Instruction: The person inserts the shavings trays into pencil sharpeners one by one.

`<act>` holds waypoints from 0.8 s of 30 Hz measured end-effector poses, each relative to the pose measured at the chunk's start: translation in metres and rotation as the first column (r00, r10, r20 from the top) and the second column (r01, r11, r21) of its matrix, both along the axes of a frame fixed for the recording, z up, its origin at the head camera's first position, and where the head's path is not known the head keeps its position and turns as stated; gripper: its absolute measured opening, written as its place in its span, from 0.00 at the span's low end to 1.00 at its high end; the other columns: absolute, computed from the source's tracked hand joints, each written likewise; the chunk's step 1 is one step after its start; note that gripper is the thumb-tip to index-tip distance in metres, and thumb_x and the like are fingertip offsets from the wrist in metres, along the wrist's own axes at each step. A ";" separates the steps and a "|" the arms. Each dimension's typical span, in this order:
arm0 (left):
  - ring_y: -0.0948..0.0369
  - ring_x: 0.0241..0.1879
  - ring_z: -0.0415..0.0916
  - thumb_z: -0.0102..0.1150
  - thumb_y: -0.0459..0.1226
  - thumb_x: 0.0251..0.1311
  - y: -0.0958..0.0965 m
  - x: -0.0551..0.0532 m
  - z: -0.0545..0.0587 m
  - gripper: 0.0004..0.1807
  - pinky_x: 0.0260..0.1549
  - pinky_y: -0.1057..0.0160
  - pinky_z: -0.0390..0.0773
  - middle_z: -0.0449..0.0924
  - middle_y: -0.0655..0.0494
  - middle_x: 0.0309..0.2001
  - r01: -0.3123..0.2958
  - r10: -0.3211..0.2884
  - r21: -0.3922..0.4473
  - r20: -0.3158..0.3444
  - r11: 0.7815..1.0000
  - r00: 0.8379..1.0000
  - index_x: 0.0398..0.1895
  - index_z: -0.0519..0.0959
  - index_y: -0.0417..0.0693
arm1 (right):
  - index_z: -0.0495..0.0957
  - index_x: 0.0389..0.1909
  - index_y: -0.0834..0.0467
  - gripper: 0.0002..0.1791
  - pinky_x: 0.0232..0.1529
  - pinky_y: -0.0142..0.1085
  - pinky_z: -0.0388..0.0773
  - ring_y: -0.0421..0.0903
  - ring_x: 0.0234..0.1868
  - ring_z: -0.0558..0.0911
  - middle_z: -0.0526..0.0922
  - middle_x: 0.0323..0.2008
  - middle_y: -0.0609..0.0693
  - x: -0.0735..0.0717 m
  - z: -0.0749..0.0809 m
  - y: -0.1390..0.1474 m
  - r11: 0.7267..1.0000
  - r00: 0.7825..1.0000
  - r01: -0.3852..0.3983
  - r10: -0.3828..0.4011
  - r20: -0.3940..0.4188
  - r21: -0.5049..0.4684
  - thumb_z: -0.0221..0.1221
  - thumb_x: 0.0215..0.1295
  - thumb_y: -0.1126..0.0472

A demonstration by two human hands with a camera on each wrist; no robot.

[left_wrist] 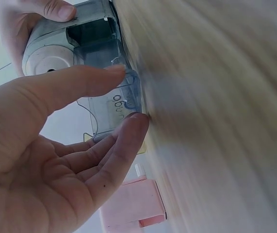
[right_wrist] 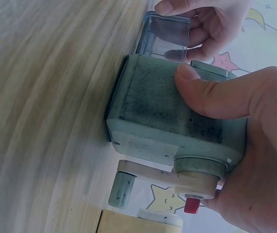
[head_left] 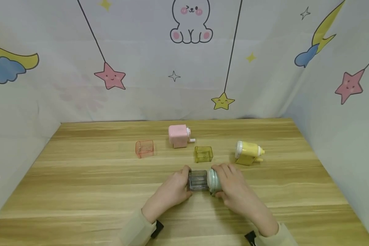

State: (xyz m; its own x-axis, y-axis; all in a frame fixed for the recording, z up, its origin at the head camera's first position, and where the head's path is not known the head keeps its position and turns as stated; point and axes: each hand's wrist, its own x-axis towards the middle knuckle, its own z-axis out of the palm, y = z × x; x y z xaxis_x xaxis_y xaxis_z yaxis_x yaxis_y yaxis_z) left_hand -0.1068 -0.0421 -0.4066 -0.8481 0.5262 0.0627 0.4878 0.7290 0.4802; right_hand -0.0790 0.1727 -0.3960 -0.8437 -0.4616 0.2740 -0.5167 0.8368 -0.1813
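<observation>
Green sharpener [right_wrist: 153, 104] — right fingers [head_left: 225, 173] hide its crank [right_wrist: 148, 173] from above.

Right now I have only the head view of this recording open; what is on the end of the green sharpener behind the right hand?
Observer: A crank handle, seen from the right wrist.
Reviewer: Is the green sharpener marked anywhere?
Observer: Yes, dark smudges show on its side in the right wrist view.
Reviewer: And its end facing the clear box in the left hand?
Observer: The left wrist view shows a dark opening there.
</observation>
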 end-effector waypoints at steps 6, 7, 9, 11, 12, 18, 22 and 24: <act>0.54 0.30 0.81 0.73 0.30 0.41 0.004 0.000 -0.002 0.33 0.26 0.64 0.81 0.81 0.42 0.35 0.009 -0.010 -0.009 -0.037 1.000 0.999 0.52 0.67 0.30 | 0.68 0.59 0.64 0.45 0.60 0.48 0.72 0.51 0.53 0.73 0.77 0.49 0.53 0.001 0.000 0.001 1.000 1.000 -0.006 0.006 -0.013 -0.002 0.76 0.35 0.61; 0.54 0.29 0.81 0.72 0.29 0.40 0.004 0.000 -0.002 0.33 0.25 0.64 0.81 0.81 0.42 0.35 0.009 -0.010 -0.009 -0.042 1.000 0.999 0.51 0.67 0.30 | 0.68 0.59 0.64 0.45 0.60 0.48 0.72 0.51 0.53 0.73 0.77 0.49 0.53 0.001 0.000 0.001 1.000 1.000 -0.007 0.007 -0.015 -0.002 0.76 0.34 0.61; 0.54 0.29 0.80 0.72 0.29 0.39 0.005 -0.001 -0.002 0.33 0.26 0.64 0.80 0.81 0.43 0.34 0.006 -0.007 -0.010 -0.045 1.000 0.999 0.51 0.67 0.30 | 0.68 0.59 0.63 0.45 0.60 0.48 0.72 0.51 0.53 0.73 0.77 0.49 0.53 0.001 0.000 0.001 1.000 1.000 -0.005 0.005 -0.015 -0.001 0.77 0.34 0.61; 0.55 0.29 0.80 0.73 0.30 0.38 0.005 -0.001 -0.002 0.33 0.25 0.63 0.80 0.81 0.43 0.33 0.004 -0.004 -0.012 -0.047 1.000 0.999 0.50 0.68 0.30 | 0.68 0.59 0.63 0.45 0.59 0.48 0.72 0.51 0.53 0.73 0.77 0.49 0.53 0.001 0.000 0.001 1.000 1.000 -0.004 0.004 -0.015 0.002 0.77 0.35 0.61; 0.55 0.29 0.79 0.72 0.30 0.37 0.005 -0.001 -0.002 0.33 0.25 0.63 0.79 0.81 0.43 0.33 0.003 -0.003 -0.012 -0.047 1.000 0.999 0.49 0.68 0.31 | 0.69 0.59 0.63 0.45 0.59 0.48 0.73 0.51 0.53 0.73 0.77 0.49 0.53 0.001 0.000 0.001 1.000 1.000 -0.004 0.004 -0.015 0.003 0.77 0.35 0.61; 0.57 0.27 0.77 0.72 0.31 0.34 0.005 -0.002 -0.002 0.31 0.23 0.63 0.77 0.79 0.45 0.31 -0.006 0.005 -0.021 -0.044 1.000 0.999 0.46 0.69 0.33 | 0.69 0.58 0.63 0.44 0.58 0.48 0.73 0.51 0.52 0.73 0.77 0.49 0.53 0.002 0.000 0.000 1.000 1.000 -0.006 0.007 -0.014 0.010 0.77 0.36 0.61; 0.57 0.28 0.77 0.72 0.31 0.34 0.005 -0.004 -0.002 0.31 0.24 0.62 0.77 0.79 0.45 0.31 -0.001 0.000 -0.023 -0.045 1.000 0.999 0.45 0.69 0.34 | 0.69 0.58 0.63 0.44 0.58 0.47 0.73 0.51 0.52 0.73 0.77 0.49 0.53 0.002 0.000 0.000 1.000 1.000 -0.010 0.011 -0.025 0.010 0.77 0.35 0.61; 0.57 0.28 0.77 0.72 0.31 0.34 0.005 -0.004 -0.002 0.31 0.24 0.62 0.77 0.79 0.45 0.31 0.003 -0.004 -0.023 -0.048 1.000 0.999 0.46 0.69 0.34 | 0.69 0.58 0.63 0.44 0.58 0.47 0.73 0.51 0.52 0.73 0.77 0.48 0.53 0.001 0.000 0.000 1.000 0.999 -0.014 0.015 -0.031 0.007 0.77 0.35 0.61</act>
State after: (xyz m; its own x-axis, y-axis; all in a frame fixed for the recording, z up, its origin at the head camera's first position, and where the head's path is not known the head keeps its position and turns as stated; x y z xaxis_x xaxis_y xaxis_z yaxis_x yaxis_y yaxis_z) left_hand -0.1111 -0.0371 -0.4086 -0.8425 0.5308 0.0912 0.5125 0.7379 0.4392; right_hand -0.0777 0.1722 -0.3964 -0.8280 -0.4756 0.2969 -0.5341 0.8303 -0.1595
